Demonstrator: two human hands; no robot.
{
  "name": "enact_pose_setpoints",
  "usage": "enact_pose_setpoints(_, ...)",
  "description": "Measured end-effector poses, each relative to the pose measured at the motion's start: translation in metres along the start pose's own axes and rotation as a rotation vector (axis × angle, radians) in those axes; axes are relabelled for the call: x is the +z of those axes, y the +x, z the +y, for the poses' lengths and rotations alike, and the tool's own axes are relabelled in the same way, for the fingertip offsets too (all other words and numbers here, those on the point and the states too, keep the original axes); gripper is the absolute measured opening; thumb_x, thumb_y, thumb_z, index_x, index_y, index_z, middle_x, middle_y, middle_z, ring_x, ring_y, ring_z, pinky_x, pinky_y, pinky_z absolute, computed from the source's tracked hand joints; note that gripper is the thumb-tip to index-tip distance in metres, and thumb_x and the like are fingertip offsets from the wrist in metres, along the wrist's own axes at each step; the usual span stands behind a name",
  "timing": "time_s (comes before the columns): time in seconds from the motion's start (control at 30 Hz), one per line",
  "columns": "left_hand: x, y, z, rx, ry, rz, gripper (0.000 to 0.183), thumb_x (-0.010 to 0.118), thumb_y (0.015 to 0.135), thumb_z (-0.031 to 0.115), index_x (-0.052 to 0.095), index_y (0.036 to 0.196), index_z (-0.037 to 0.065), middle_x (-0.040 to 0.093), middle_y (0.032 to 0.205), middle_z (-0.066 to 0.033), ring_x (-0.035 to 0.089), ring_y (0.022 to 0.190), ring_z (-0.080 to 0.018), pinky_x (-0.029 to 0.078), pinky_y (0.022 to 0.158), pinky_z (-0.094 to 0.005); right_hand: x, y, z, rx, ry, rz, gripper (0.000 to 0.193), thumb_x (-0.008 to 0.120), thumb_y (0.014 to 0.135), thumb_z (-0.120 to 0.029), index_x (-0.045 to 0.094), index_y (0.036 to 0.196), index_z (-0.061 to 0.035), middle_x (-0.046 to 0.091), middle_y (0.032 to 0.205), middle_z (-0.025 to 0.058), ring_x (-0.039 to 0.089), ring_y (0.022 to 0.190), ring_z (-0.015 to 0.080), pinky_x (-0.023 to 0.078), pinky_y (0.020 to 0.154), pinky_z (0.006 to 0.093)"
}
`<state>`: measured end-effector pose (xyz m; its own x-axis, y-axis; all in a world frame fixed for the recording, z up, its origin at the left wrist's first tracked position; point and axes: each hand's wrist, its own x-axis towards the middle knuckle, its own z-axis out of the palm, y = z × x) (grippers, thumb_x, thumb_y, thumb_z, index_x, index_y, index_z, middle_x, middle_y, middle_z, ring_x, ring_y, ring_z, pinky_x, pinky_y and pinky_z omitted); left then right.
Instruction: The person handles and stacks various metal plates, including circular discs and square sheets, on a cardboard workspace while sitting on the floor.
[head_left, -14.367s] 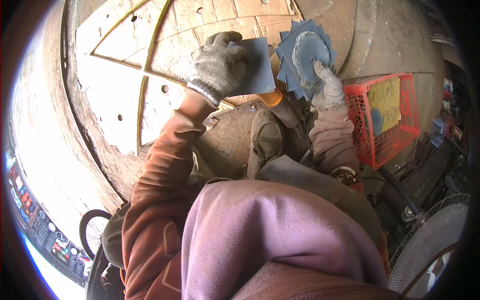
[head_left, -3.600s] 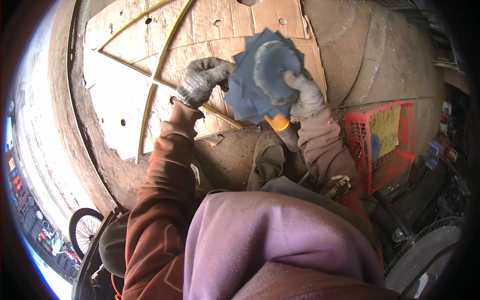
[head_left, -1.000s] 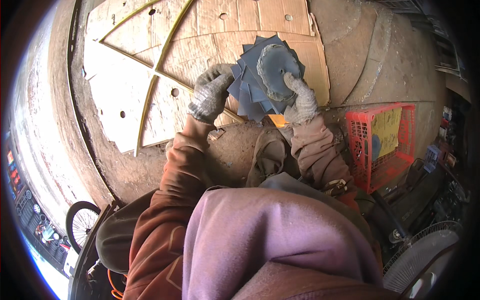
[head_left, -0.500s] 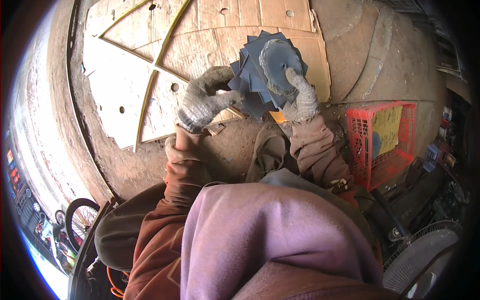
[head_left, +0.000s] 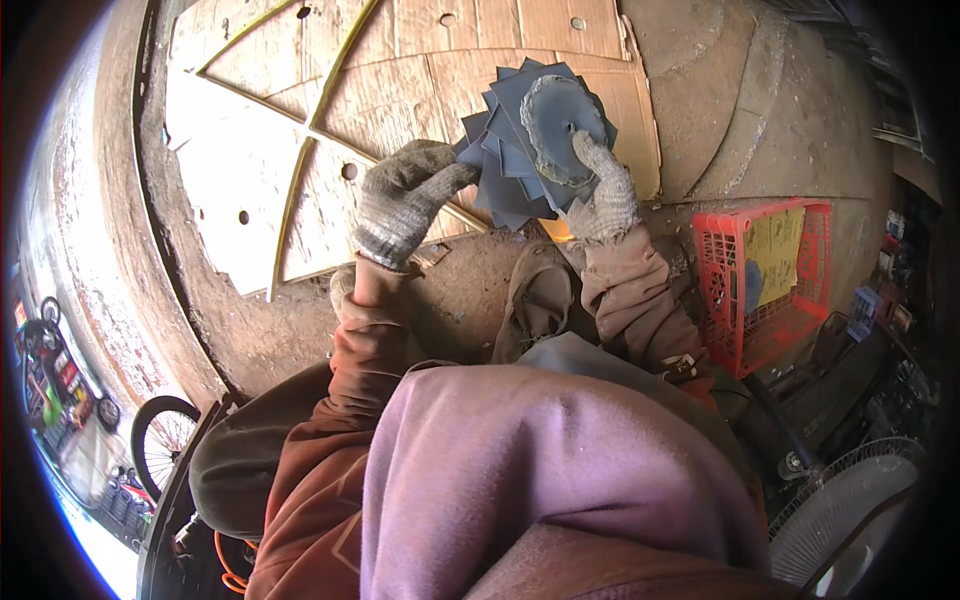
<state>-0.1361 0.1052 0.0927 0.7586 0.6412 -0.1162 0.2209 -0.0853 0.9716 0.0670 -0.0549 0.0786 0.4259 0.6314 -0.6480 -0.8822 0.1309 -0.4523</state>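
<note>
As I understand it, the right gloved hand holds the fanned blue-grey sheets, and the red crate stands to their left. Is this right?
Not entirely: the head view shows the red crate standing to the right of the fanned blue-grey sheets. The right gloved hand does hold them.
</note>
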Motion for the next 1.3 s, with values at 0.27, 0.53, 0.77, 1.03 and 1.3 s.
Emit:
enact_pose_setpoints(0.27,0.009,-0.001,0.01,-0.132,0.016,0.04,0.013,0.073,0.095,0.012,0.078,0.097,0.0,0.074,0.091,-0.0044,0.067,0.083,-0.0106,0.052,0.077,-0.0259,0.006,-0.004,-0.002,-0.004,0.009,0.023,0.043,0.075,0.095,-0.015,0.061,0.134,-0.0043,0.068,0.128,0.0127,0.069,0.115,0.029,0.061,0.097,0.0463)
enact_pose_setpoints(0.53,0.02,-0.004,0.001,-0.354,-0.29,0.123,0.02,0.07,0.101,0.018,0.074,0.103,-0.002,0.073,0.082,-0.0045,0.063,0.07,-0.0093,0.05,0.066,-0.0247,0.004,-0.008,-0.003,-0.045,-0.021,0.01,0.046,0.074,0.096,-0.018,0.06,0.138,-0.004,0.068,0.13,0.0127,0.068,0.117,0.0291,0.059,0.099,0.0445)
enact_pose_setpoints(0.77,0.017,-0.001,0.011,-0.51,-0.193,0.113,0.021,0.074,0.097,0.021,0.075,0.097,0.0,0.074,0.084,-0.0027,0.059,0.065,-0.0052,0.047,0.06,-0.0226,0.004,-0.007,-0.034,-0.111,0.009,0.024,0.046,0.074,0.097,-0.021,0.06,0.137,-0.005,0.068,0.132,0.0117,0.068,0.118,0.0272,0.058,0.099,0.0418)
enact_pose_setpoints(1.03,0.0,0.009,0.004,-0.321,-0.307,0.319,0.038,0.075,0.098,0.022,0.065,0.126,-0.002,0.072,0.098,-0.0095,0.065,0.078,-0.0117,0.054,0.067,-0.0259,-0.009,-0.011,-0.032,-0.147,-0.283,-0.032,0.046,0.074,0.096,-0.021,0.06,0.136,-0.0035,0.068,0.13,0.0134,0.07,0.113,0.0272,0.06,0.098,0.0446)
enact_pose_setpoints(1.3,0.045,0.035,0.045,-0.14,0.596,0.021,0.098,0.093,0.075,0.024,0.04,0.151,-0.004,0.062,0.133,-0.0195,0.063,0.121,-0.0282,0.055,0.102,-0.0394,-0.047,-0.013,-0.073,-0.299,0.098,0.016,0.042,0.069,0.1,-0.018,0.06,0.139,-0.0049,0.068,0.133,0.0121,0.07,0.114,0.0279,0.061,0.094,0.0423)
